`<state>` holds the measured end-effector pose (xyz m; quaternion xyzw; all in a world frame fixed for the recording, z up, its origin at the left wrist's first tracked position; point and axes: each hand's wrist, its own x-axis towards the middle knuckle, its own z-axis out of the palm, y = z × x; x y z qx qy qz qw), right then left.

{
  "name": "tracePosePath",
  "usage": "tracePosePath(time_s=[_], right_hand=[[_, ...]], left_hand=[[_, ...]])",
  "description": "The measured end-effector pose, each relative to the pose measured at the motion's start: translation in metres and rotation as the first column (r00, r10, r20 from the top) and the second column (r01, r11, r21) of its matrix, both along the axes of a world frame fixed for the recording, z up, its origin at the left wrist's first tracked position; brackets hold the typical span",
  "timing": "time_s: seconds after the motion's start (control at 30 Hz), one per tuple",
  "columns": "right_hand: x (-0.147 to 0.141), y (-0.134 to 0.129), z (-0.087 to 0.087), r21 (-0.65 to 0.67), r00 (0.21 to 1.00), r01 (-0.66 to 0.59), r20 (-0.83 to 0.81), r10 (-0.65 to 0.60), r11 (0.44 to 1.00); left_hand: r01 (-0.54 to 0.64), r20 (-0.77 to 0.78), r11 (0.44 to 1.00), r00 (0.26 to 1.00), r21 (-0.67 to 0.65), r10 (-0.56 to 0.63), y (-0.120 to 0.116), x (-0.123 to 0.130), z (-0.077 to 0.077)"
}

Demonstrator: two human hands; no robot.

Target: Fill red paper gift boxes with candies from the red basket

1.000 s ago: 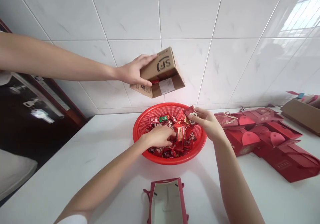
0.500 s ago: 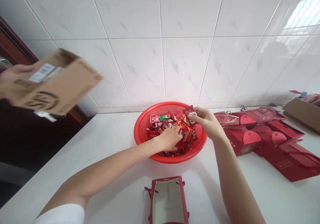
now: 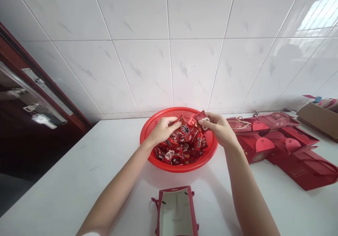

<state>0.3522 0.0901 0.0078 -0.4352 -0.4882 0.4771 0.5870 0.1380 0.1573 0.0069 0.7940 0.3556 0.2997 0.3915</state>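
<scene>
A round red plastic basket (image 3: 179,170) stands on the white table, filled with small red-wrapped candies (image 3: 182,148). Over its left part, my left hand (image 3: 164,128) pinches a red candy packet (image 3: 180,120) between thumb and fingers. At the right rim my right hand (image 3: 218,126) is closed on a dark red packet (image 3: 202,118) with a pale label. Nearer to me lies an open red box (image 3: 176,208) with a pale inside and small red cords at its sides.
Several closed red gift boxes (image 3: 298,162) are grouped on the right of the table (image 3: 87,165), with a brown cardboard box (image 3: 318,119) behind them. A dark door (image 3: 21,123) with keys in its lock is at left.
My left hand has risen from among the candies, moved left and now holds a packet. The other person's hand and the cardboard box at left have gone from view. My right hand stays put.
</scene>
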Motion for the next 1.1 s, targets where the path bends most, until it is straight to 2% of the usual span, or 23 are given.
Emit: tracePosePath(time_s=[0.17, 0.3, 0.47, 0.57, 0.63, 0.67, 0.7, 0.77, 0.8, 0.83, 0.87, 1.1], right_hand=[[-0.010, 0.004, -0.002, 0.021, 0.993, 0.030, -0.112, -0.028, 0.999], [-0.019, 0.007, -0.006, 0.000, 0.995, 0.016, -0.098, -0.016, 1.000], [-0.018, 0.008, -0.010, 0.013, 0.998, 0.021, -0.054, -0.020, 1.000], [-0.011, 0.007, -0.009, 0.036, 0.998, 0.063, 0.002, -0.063, 0.997], [-0.006, 0.006, -0.007, 0.059, 0.994, 0.104, 0.027, -0.105, 0.993], [-0.004, 0.006, -0.007, 0.068, 0.992, 0.122, 0.031, -0.124, 0.990], [-0.003, 0.005, -0.006, 0.073, 0.990, 0.136, 0.032, -0.139, 0.988], [-0.002, 0.004, -0.004, 0.072, 0.988, 0.148, 0.038, -0.151, 0.986], [-0.003, 0.003, -0.003, 0.068, 0.987, 0.150, 0.042, -0.153, 0.986], [-0.004, 0.002, -0.003, 0.065, 0.987, 0.151, 0.047, -0.154, 0.986], [-0.005, 0.002, -0.002, 0.061, 0.987, 0.151, 0.052, -0.154, 0.987], [-0.006, 0.003, -0.003, 0.058, 0.989, 0.141, 0.024, -0.143, 0.988]], left_hand=[[0.001, 0.153, 0.996, 0.988, -0.091, 0.013, -0.006, 0.008, -0.005], [-0.031, 0.193, 0.997, 0.980, -0.070, 0.044, -0.006, 0.009, -0.011], [0.111, 0.285, 0.973, 0.957, -0.204, -0.050, -0.007, 0.006, -0.012], [0.156, 0.199, 0.954, 0.974, -0.257, -0.106, -0.007, 0.007, -0.012], [0.191, 0.008, 0.959, 0.981, -0.211, -0.193, -0.007, 0.009, -0.014], [0.243, -0.127, 0.956, 0.956, -0.167, -0.265, -0.007, 0.011, -0.015], [0.327, -0.291, 0.938, 0.892, -0.114, -0.346, -0.008, 0.013, -0.018], [0.511, -0.606, 0.858, 0.670, -0.040, -0.428, -0.013, 0.019, -0.023], [0.576, -0.717, 0.817, 0.560, -0.024, -0.415, -0.016, 0.022, -0.026], [0.611, -0.787, 0.791, 0.486, -0.006, -0.381, -0.019, 0.026, -0.029], [0.625, -0.826, 0.781, 0.448, 0.015, -0.343, -0.021, 0.030, -0.032], [0.620, -0.921, 0.780, 0.351, 0.091, -0.171, -0.032, 0.049, -0.040]])
